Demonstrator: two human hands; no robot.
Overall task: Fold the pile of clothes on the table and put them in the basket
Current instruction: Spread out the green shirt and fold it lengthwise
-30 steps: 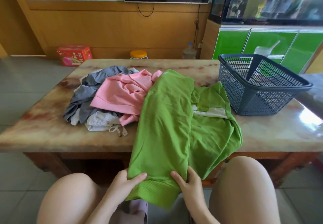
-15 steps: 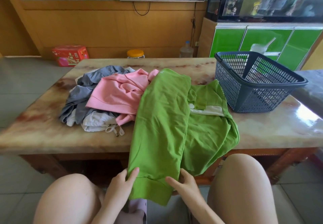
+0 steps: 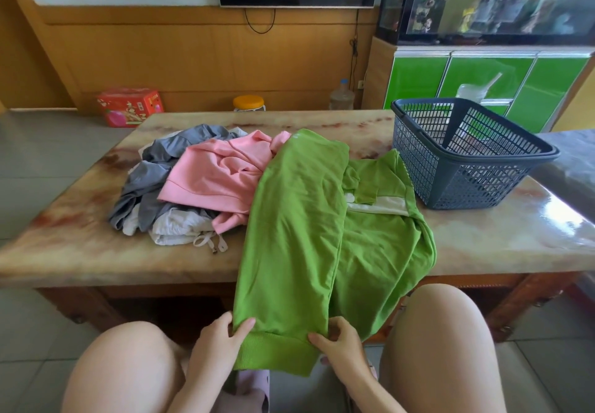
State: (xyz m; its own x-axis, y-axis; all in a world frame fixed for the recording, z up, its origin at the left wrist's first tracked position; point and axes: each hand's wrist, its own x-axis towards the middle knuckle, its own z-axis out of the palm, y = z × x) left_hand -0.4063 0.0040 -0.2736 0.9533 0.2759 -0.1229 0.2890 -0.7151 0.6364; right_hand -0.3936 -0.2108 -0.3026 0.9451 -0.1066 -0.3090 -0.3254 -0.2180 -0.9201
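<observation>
A green garment (image 3: 299,219) lies lengthwise across the marble table (image 3: 70,245), its ribbed hem hanging over the near edge above my lap. My left hand (image 3: 219,338) pinches the hem's left corner, thumb on top. My right hand (image 3: 338,342) pinches the right corner the same way. A second green piece (image 3: 383,235) with a white band lies partly under it to the right. Left of it sits a pile: a pink top (image 3: 212,177), grey clothes (image 3: 154,168) and a white item (image 3: 180,229). The dark blue basket (image 3: 463,161) stands at the table's right rear.
My bare knees (image 3: 438,332) flank the hanging hem under the table's near edge. Beyond the table on the floor are a red box (image 3: 128,106), an orange-lidded jar (image 3: 248,103) and a water bottle (image 3: 342,95). A green cabinet (image 3: 483,74) stands behind the basket.
Both hands have shifted their hold on the green hem: they now pinch its two corners with thumbs on top. The garment lies about where it was.
</observation>
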